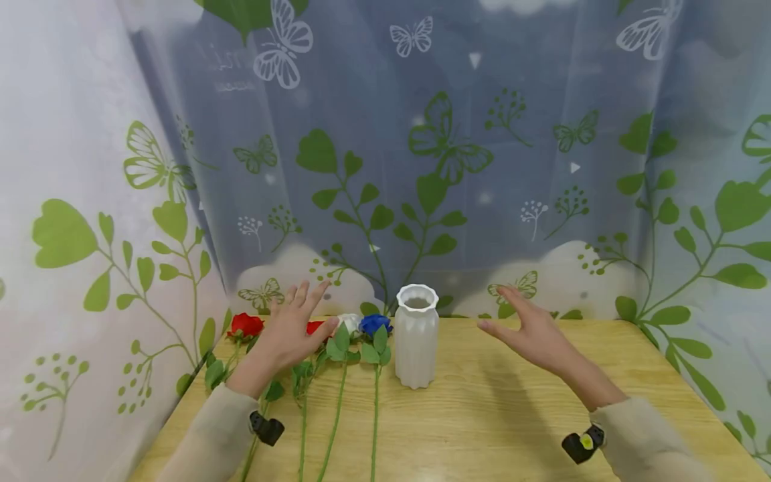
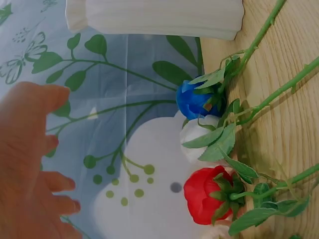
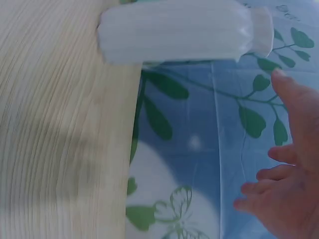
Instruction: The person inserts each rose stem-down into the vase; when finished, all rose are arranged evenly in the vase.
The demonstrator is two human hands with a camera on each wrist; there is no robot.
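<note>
A white ribbed vase [image 1: 416, 341] with a scalloped rim stands upright at the middle of the table. Left of it lie several artificial roses, stems toward the front: a blue rose [image 1: 375, 325] closest to the vase, a white rose [image 1: 348, 325], a red rose [image 2: 207, 195] and another red rose [image 1: 246, 326] at the far left. My left hand [image 1: 293, 333] hovers above the roses with fingers spread, partly hiding one red bloom in the head view. To the right of the vase, my right hand [image 1: 531, 330] is held in the air, thumb and fingers apart, holding nothing.
The light wooden table [image 1: 482, 428] ends at a printed curtain [image 1: 518, 167] behind the vase, with more curtain at both sides. Green leafy stems [image 1: 376, 415] run across the left half of the tabletop. Each wrist wears a small black camera [image 1: 267, 428].
</note>
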